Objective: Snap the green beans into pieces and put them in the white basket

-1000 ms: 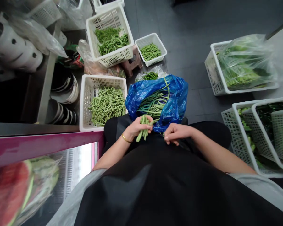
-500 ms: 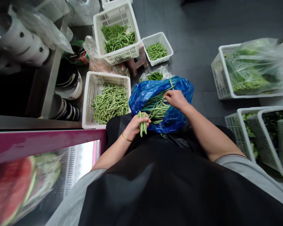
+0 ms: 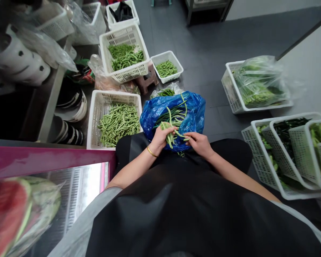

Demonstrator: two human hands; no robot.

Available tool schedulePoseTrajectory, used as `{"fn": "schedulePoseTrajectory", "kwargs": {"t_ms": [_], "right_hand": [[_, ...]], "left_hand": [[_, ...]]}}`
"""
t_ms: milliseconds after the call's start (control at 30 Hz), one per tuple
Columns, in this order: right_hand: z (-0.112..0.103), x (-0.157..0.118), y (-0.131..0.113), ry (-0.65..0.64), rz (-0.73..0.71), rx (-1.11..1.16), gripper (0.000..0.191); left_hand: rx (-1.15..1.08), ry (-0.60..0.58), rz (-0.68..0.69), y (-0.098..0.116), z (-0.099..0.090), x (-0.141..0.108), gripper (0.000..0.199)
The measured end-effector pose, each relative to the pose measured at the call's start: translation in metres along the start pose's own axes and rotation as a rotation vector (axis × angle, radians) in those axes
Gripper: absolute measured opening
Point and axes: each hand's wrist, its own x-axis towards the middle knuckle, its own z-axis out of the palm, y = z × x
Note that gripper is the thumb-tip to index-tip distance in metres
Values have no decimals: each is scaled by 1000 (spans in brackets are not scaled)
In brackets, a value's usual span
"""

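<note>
Over my lap, my left hand [image 3: 160,138] is closed round a small bunch of green bean pieces [image 3: 166,127]. My right hand [image 3: 199,142] pinches the near end of a long green bean [image 3: 179,134], whose other part runs up past my left thumb. Behind both hands lies an open blue plastic bag [image 3: 195,110] with more long green beans [image 3: 178,115] in it. To the left of the bag stands a white basket [image 3: 91,121] holding many short bean pieces [image 3: 119,123]. My right palm is partly hidden.
Further back are a large white basket [image 3: 107,71] of green vegetables and a small white basket [image 3: 181,69] of short green pods. White crates [image 3: 262,160] of greens stand at the right. A pink-edged glass case [image 3: 50,160] with cut watermelon [image 3: 8,210] is at the left.
My right hand has come from over the bag toward my left hand, bringing a long bean across to it. The view has shifted a little, showing more of the floor ahead.
</note>
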Motion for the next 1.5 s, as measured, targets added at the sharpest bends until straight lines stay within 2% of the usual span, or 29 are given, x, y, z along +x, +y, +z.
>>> {"fn": "schedulePoseTrajectory", "kwargs": {"t_ms": [100, 200, 300, 367, 433, 500, 567, 633, 700, 733, 767, 833, 900, 933, 1000, 1100, 1167, 1200, 1267, 1367, 1433, 1500], "right_hand": [[2, 1, 3, -158, -132, -438, 24], [10, -7, 2, -468, -165, -757, 26], [8, -18, 5, -790, -287, -828, 26], [-4, -18, 11, -842, -277, -803, 24], [-21, -10, 15, -794, -155, -701, 44], [-37, 4, 12, -690, -26, -432, 62], [-45, 19, 0, -510, 37, -92, 57], [-44, 27, -19, -282, 20, 93, 42], [-35, 25, -39, -107, -98, 45, 32], [-28, 20, -48, -74, -191, -27, 30], [-21, 14, -55, -83, -289, -101, 28], [-8, -1, -61, -189, -444, -183, 25], [-2, -11, -58, -272, -472, -141, 24], [-1, -13, -54, -266, -425, -73, 23], [-4, -11, -46, -171, -220, 154, 24], [-8, 0, -37, -47, 146, 576, 31], [-6, 4, -37, -45, 268, 781, 36], [-3, 4, -39, -42, 290, 843, 37], [3, 1, -45, -6, 272, 876, 36], [9, -7, -54, -15, 145, 712, 29], [10, -8, -56, -150, 107, 609, 26], [10, -4, -53, -333, 169, 593, 29]], "left_hand": [[182, -46, 163, -1, 6, -14, 30], [291, -115, 220, -1, 8, -24, 29], [228, -168, 177, 5, 0, -26, 28], [163, -260, 90, 10, -8, -26, 27], [110, -356, -21, 14, -15, -27, 27], [87, -409, -103, 14, -18, -30, 27], [110, -437, -149, 13, -17, -34, 27], [170, -438, -172, 10, -14, -37, 27], [234, -382, -183, 6, -11, -37, 26], [258, -327, -178, 4, -11, -36, 25], [269, -257, -163, 1, -12, -34, 24], [261, -113, -129, -5, -14, -30, 20], [223, -32, -138, -9, -18, -27, 17], [194, -32, -160, -9, -20, -27, 16], [111, -118, -209, -7, -22, -29, 18], [-1, -380, -232, 2, -19, -40, 24], [-29, -506, -233, 8, -14, -45, 28], [-42, -513, -216, 10, -12, -46, 29], [-93, -403, -140, 13, -10, -41, 27], [-147, -101, -57, 13, -17, -25, 23], [-88, 49, -58, 13, -24, -15, 24], [51, 54, -97, 13, -31, -10, 24]]}}
